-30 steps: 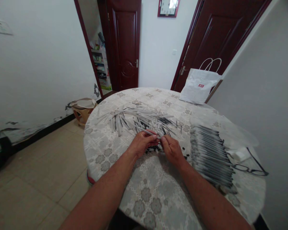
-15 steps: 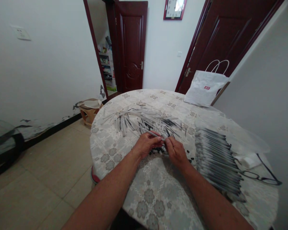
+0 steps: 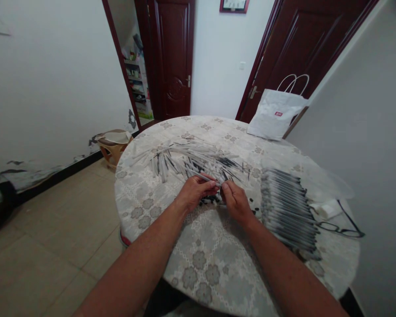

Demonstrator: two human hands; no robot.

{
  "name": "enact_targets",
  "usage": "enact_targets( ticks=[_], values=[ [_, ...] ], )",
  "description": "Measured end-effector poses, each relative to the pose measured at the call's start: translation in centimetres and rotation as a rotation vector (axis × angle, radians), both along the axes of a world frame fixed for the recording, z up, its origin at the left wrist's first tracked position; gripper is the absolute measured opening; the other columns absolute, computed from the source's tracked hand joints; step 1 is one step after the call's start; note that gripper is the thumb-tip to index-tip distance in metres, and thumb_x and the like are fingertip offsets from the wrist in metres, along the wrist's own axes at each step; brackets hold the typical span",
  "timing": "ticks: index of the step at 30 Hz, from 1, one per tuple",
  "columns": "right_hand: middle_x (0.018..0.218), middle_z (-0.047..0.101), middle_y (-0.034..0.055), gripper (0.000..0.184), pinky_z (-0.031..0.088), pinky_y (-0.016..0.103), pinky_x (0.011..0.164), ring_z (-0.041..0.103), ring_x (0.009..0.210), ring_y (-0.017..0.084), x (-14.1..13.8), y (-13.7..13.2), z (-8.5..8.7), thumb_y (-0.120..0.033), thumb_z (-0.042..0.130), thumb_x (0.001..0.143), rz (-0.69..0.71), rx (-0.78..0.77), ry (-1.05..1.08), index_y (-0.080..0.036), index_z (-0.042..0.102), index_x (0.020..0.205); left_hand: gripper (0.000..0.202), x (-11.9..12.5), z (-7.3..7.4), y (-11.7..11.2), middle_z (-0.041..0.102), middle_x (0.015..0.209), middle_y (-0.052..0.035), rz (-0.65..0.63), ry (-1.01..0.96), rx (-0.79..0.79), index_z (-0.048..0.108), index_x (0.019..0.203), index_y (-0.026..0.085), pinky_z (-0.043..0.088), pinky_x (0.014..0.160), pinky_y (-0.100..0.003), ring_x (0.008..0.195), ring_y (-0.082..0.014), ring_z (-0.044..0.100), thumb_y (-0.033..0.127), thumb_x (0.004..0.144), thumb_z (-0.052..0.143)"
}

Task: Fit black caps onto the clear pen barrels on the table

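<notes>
My left hand (image 3: 198, 193) is closed around a thin pale pen barrel (image 3: 195, 173), which points up and to the left. At the barrel's near end, my right hand (image 3: 236, 200) is pinched shut, fingertips almost touching the left ones. Whatever small piece sits in the right fingers is hidden. Just beyond both hands lies a loose heap of pale pen barrels (image 3: 163, 165) mixed with thin black refills (image 3: 229, 162). Small black and white parts (image 3: 208, 200) are scattered beneath the hands. Several black caps (image 3: 254, 209) lie by my right wrist.
To the right, a stack of pens (image 3: 288, 207) lies in rows on clear plastic. Beyond it are folded-out eyeglasses (image 3: 339, 230) and a white roll (image 3: 329, 209). A white paper bag (image 3: 277, 115) stands at the round table's (image 3: 204, 242) far right edge. A stool (image 3: 114, 143) stands left.
The camera view has shifted slightly, so the scene sits a little higher and further left. Both hands keep nearly the same pose around the pen barrel.
</notes>
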State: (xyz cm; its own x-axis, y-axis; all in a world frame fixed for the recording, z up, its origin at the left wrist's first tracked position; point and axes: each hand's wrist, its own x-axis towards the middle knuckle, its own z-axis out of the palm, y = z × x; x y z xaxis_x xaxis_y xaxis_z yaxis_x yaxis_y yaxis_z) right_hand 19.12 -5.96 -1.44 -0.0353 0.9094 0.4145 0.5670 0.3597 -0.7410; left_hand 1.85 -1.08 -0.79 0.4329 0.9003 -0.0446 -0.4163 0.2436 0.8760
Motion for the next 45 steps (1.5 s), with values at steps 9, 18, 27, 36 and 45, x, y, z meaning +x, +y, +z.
enact_targets(
  ticks=[9,18,27,36,45],
  values=[
    [0.076,0.060,0.0027,0.025,0.039,0.033,0.065,0.055,0.070,0.020,-0.1,-0.2,0.4,-0.034,0.043,0.102,0.005,0.037,-0.046,-0.023,0.060,0.087,0.030,0.0,0.2,0.0,0.074,0.083,-0.0055,0.022,0.018,0.016,0.071,0.090,0.015,0.060,0.080,-0.036,0.076,-0.0182,0.071,0.031,0.070,0.088],
    [0.078,0.063,0.0030,0.023,0.042,0.033,0.067,0.058,0.071,0.020,-0.1,-0.1,0.4,-0.037,0.048,0.101,0.026,0.032,-0.038,-0.022,0.063,0.094,0.030,-0.1,0.3,0.0,0.073,0.083,-0.0052,0.027,0.088,0.071,0.072,0.089,0.016,0.058,0.077,-0.033,0.074,-0.0176,0.070,0.035,0.071,0.087],
    [0.091,0.068,0.0079,0.019,0.047,0.035,0.077,0.063,0.082,0.023,0.2,0.1,0.2,-0.031,0.050,0.100,0.060,0.131,-0.167,-0.021,0.066,0.103,0.026,-0.6,0.7,0.0,0.072,0.077,-0.0049,0.054,0.333,0.309,0.074,0.090,0.017,0.053,0.067,-0.030,0.069,-0.0189,0.066,0.040,0.078,0.079],
    [0.097,0.068,0.0080,0.018,0.048,0.034,0.085,0.063,0.090,0.022,1.3,0.8,0.0,-0.030,0.048,0.101,-0.186,0.246,-0.176,-0.021,0.063,0.106,0.029,-2.4,0.1,-0.1,0.072,0.093,-0.0065,-0.044,0.967,0.975,0.077,0.098,0.027,0.044,0.082,-0.034,0.090,-0.0269,0.063,0.024,0.069,0.082],
    [0.095,0.068,0.0078,0.019,0.048,0.033,0.084,0.063,0.088,0.022,1.5,1.0,-0.2,-0.030,0.048,0.100,-0.221,0.251,-0.169,-0.020,0.064,0.105,0.019,-2.4,-0.2,-0.1,0.070,0.091,-0.0080,-0.144,1.113,1.021,0.077,0.092,0.027,0.044,0.081,-0.033,0.088,-0.0268,0.064,0.017,0.076,0.070]
  ],
)
